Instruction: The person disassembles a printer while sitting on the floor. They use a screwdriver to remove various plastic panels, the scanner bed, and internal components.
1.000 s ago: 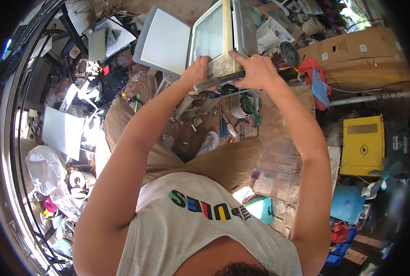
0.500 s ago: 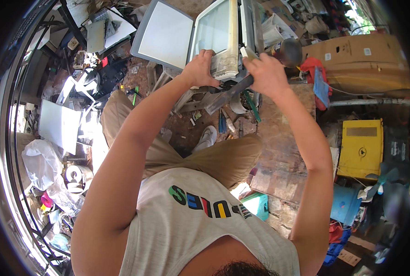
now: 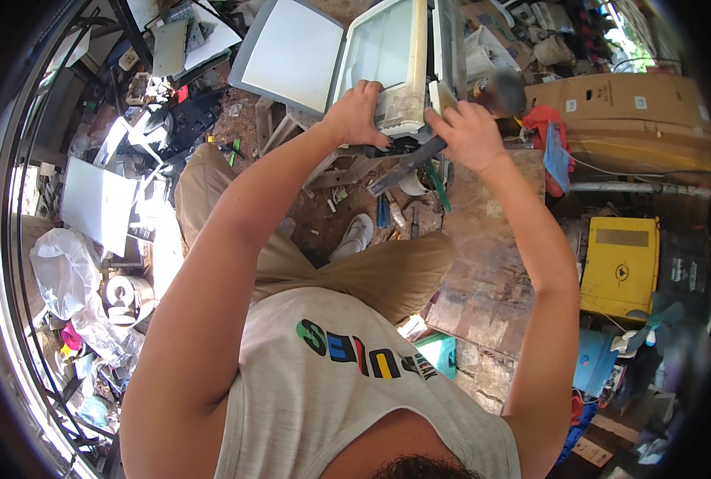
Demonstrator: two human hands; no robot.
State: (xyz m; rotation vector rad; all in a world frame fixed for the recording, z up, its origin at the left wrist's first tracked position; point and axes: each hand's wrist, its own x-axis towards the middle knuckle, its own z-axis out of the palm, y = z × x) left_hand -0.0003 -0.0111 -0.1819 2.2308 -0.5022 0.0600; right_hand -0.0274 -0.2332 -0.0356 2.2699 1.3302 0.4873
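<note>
Lid (image 3: 291,56) is open, right hand (image 3: 469,136) grips a front strip (image 3: 403,169) that looks half off, left hand (image 3: 357,116) grips the mostly whole scanner (image 3: 402,112).

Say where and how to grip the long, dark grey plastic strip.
Likely pinch the strip across its narrow width at the lower-left end, from the person's side: that end juts past the cream, glass-topped scanner, while the right hand covers the other end.

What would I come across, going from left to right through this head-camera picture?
Clear plastic bag → the machine's open pale lid → left hand → right hand → red cloth-like item → yellow box.
</note>
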